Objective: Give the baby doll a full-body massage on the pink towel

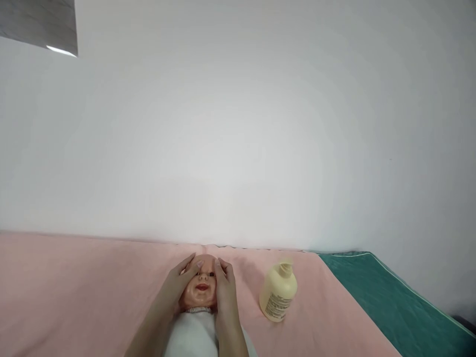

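A baby doll (201,297) in a white garment lies on its back on the pink cloth (92,292), its head towards the wall. My left hand (180,281) cups the left side of the doll's head, its thumb on the forehead near one eye. On the other side my right hand (226,285) curves round the head, thumb by the temple. Both hands hold the head between them; some fingertips are hidden behind it. To the right of the doll is a pale yellow pump bottle (279,292) with a printed label.
Behind the cloth rises a white wall (238,124). A green sheet or mat (405,307) with a light edging shows at the right, beside the pink cloth. A grey panel (39,25) hangs into the upper left corner.
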The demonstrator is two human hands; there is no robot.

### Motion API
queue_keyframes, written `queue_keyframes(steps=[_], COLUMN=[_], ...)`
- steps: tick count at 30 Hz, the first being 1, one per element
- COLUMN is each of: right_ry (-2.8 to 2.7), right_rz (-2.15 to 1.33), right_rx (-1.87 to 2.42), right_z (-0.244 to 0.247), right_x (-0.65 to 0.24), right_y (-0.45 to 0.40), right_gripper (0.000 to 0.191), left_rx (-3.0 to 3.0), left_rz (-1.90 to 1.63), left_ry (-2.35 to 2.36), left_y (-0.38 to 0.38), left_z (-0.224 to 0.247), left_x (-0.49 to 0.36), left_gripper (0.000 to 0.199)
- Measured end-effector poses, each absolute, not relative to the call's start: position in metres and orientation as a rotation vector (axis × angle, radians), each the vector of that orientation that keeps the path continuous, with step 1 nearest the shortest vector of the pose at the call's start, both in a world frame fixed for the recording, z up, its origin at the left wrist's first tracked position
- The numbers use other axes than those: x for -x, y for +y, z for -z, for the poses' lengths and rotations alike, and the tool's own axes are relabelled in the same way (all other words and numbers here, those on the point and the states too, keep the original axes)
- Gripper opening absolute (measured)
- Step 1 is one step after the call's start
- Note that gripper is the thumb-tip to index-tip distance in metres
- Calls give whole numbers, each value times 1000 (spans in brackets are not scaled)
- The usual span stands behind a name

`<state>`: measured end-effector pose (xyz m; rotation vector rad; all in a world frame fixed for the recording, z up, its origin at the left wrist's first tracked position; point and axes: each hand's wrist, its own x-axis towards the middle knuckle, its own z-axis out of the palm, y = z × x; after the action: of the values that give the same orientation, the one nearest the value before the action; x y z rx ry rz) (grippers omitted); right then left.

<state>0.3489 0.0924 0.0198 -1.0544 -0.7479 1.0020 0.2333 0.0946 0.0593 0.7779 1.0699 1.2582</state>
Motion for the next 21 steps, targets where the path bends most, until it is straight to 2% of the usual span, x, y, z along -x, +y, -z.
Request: queue_keyframes(steps=[3, 6, 13, 21], right_ry=[-743, -739, -694, -718], right_rz=[-1011, -997, -1011, -1020], right_rx=[1077, 1111, 1129, 1067], right_z=[-20, -21, -24, -23], right_x=[-348, -349, -350, -352], right_y=[90, 89, 87, 83], right_gripper=[46, 43, 37, 31], left_rx=[-849, -868, -873, -775], left_rz=[-1221, -1213, -1240, -1349], left_ry=[1136, 1161, 1113, 1093], left_y=[87, 85, 104, 112], left_z=[-73, -73, -40, -21], left_x=[-232, -233, -232, -236], left_gripper=[38, 39, 47, 37])
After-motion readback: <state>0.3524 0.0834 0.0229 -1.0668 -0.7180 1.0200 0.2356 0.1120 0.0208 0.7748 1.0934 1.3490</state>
